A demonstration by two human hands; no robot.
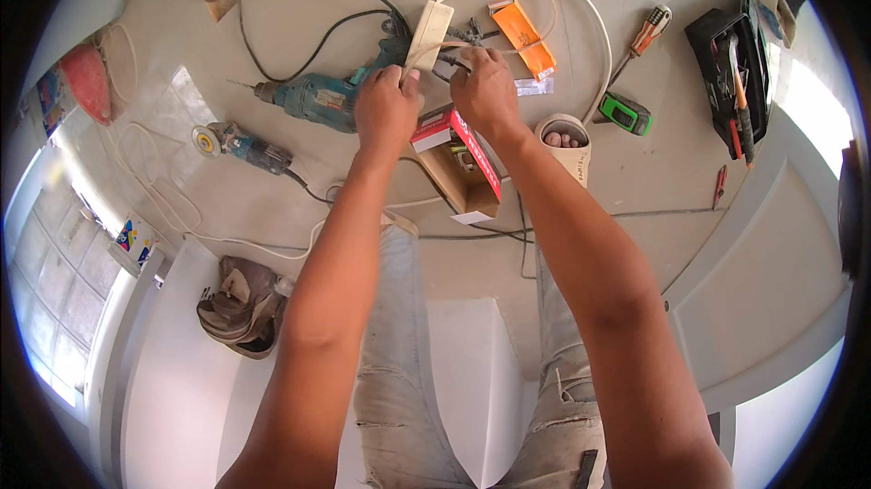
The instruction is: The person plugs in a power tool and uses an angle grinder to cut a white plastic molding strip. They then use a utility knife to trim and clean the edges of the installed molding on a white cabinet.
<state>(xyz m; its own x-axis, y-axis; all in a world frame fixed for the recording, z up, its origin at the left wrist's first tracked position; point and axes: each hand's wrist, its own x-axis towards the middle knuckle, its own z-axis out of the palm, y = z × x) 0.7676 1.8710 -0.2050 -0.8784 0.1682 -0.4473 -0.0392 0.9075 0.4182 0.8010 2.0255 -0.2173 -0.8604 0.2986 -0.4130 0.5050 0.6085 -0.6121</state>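
Note:
My left hand (390, 103) is closed on a thin pale cord (435, 47) at the lower end of a cream power strip (433, 24). My right hand (485, 90), fingers bent together, grips the same cord beside dark cables and plugs (467, 34). A teal drill (318, 101) lies left of my left hand. Below and between my hands is an open red and white cardboard box (463, 176) with small items inside. An orange open box (526, 35) lies beyond my right hand, and a cylindrical container (567, 158) of small round pieces is right of my wrist.
A grinder (245, 149) lies at left above a dark bag (236, 308). At right are a screwdriver (649, 35), green tape measure (624, 114), black toolbox (703, 40), red tool (719, 188) and pale door (762, 253). Cables cross the floor (635, 180); my legs are below.

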